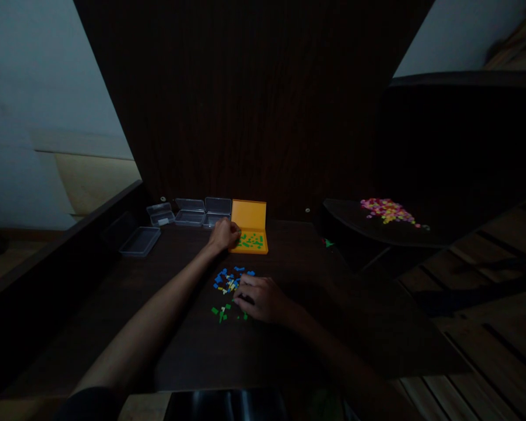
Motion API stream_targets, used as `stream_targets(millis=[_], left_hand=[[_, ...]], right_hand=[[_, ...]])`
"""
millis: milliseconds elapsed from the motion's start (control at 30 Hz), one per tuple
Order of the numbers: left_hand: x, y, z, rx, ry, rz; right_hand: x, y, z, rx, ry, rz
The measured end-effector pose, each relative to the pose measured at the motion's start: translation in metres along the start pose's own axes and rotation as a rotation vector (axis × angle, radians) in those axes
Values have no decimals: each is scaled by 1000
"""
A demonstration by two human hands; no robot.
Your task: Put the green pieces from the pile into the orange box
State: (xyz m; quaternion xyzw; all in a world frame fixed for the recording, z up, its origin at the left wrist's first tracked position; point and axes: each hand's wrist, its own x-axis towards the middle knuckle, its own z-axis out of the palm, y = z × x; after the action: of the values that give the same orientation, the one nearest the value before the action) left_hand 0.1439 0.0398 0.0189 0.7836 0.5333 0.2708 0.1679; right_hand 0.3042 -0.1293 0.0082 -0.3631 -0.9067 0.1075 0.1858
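My left hand (224,234) reaches over the left edge of an open yellow box (249,215), its fingers curled together; anything pinched in them is too small to make out. Several green pieces (252,240) lie in the box's tray. Nearer to me, my right hand (260,298) rests at a pile of blue, white and yellow pieces (228,279) on the dark table. Its fingers are bent down to the pieces, and what they hold, if anything, is hidden. A small group of loose green pieces (220,313) lies just left of the right hand.
Clear lidded boxes (190,216) stand open along the back left, with a larger clear tray (140,241) in front. A heap of pink, red and yellow bits (388,210) sits on a dark surface at right. A raised board (61,251) edges the table's left side.
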Motion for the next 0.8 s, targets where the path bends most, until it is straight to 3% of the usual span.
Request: stream_targets(millis=[300,500,700,800], left_hand=[[3,-2,1,-104,-45,-60],[2,-8,-15,-109,1,-54],[-14,-17,-30,-60,23,1],[-27,-19,-32,-18,5,111]], right_hand=[[-1,-3,-5,37,13,-4],[-4,1,-6,112,61,27],[-4,20,-15,217,209,65],[0,39,-24,261,276,103]])
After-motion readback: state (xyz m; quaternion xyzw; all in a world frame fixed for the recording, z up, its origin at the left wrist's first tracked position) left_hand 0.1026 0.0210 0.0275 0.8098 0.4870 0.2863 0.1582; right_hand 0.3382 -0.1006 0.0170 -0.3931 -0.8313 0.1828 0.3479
